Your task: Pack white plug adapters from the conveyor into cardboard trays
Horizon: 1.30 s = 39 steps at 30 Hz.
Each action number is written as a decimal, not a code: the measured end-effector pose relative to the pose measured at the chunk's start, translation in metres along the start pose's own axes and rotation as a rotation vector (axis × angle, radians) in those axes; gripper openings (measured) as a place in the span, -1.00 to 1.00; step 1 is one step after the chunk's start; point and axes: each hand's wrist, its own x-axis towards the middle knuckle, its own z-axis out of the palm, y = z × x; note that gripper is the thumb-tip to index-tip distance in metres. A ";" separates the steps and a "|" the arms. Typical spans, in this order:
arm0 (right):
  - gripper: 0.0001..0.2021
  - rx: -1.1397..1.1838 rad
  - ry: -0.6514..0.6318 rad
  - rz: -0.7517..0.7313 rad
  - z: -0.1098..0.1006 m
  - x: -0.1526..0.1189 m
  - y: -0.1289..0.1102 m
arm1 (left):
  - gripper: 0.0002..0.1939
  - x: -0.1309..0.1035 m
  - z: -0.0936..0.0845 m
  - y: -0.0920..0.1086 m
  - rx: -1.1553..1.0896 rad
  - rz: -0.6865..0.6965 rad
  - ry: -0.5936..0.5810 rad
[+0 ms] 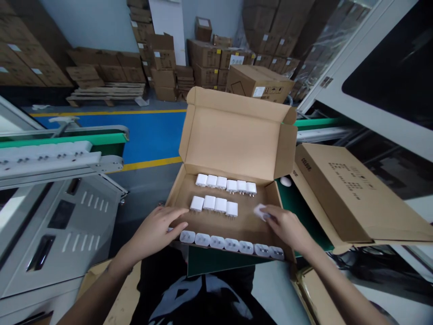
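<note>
An open cardboard box (248, 221) with its lid tipped back lies in front of me. Inside it are white plug-in chargers: a back row (221, 183), a middle row (209, 203), and a front row (217, 242) standing prongs up along the near wall. My right hand (287, 225) is inside the right part of the box, its fingertips pinching a single white charger (260, 212), slightly blurred. My left hand (158, 228) rests at the box's left edge, thumb and fingers apart and nothing between them, close to the front row's left end.
At left, a green conveyor belt (108, 138) ends beside a strip of white chargers (43, 152). Another cardboard box (365, 194) stands to the right, beside a small white item (286, 181). Stacked cartons (206, 58) line the back wall beyond the blue floor (152, 140).
</note>
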 end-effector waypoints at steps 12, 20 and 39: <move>-0.77 -0.381 -0.143 0.136 0.041 0.023 -0.022 | -0.61 0.001 0.000 0.014 0.038 0.022 -0.047; -0.69 -0.329 -0.147 0.073 0.032 0.036 -0.029 | -0.72 0.048 0.015 0.057 0.073 0.319 -0.186; -0.70 0.110 0.000 -0.073 0.011 -0.012 -0.005 | -0.71 0.095 0.063 0.102 -0.143 0.295 -0.465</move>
